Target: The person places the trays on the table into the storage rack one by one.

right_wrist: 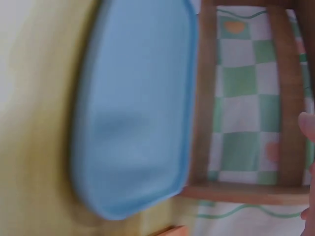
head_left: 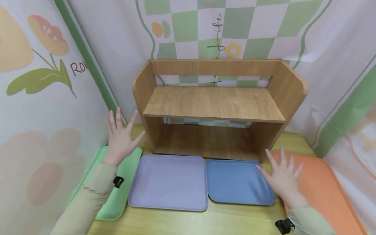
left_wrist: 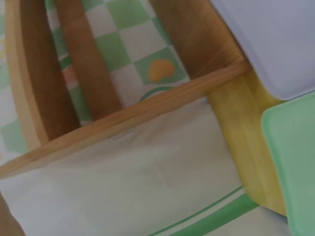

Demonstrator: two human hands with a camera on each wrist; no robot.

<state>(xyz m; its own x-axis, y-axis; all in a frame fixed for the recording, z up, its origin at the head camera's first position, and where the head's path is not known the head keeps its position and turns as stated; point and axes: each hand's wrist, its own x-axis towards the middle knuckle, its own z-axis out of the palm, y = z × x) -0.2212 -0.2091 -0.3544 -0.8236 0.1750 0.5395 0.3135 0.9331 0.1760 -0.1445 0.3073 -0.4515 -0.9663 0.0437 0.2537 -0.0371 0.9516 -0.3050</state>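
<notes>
My left hand [head_left: 120, 142] is held above the green tray [head_left: 129, 173], fingers spread and nothing in it. To its right stands a two-tier wooden shelf [head_left: 214, 102] with bare boards. My right hand [head_left: 283, 178], also spread and holding nothing, hovers between the blue tray [head_left: 239, 182] and the orange tray [head_left: 317, 182]. A lavender tray [head_left: 168, 182] lies in front of the shelf, left of the blue one. In the right wrist view, fingertips [right_wrist: 307, 127] show at the right edge, over the shelf.
The trays and shelf stand on a yellow wooden table [head_left: 164, 222]. Behind the shelf hangs a cloth [head_left: 185, 26] with green and white checks. A patterned curtain [head_left: 53, 117] rises close on the left, another [head_left: 352, 130] on the right. Each wrist wears a small black camera [head_left: 118, 181].
</notes>
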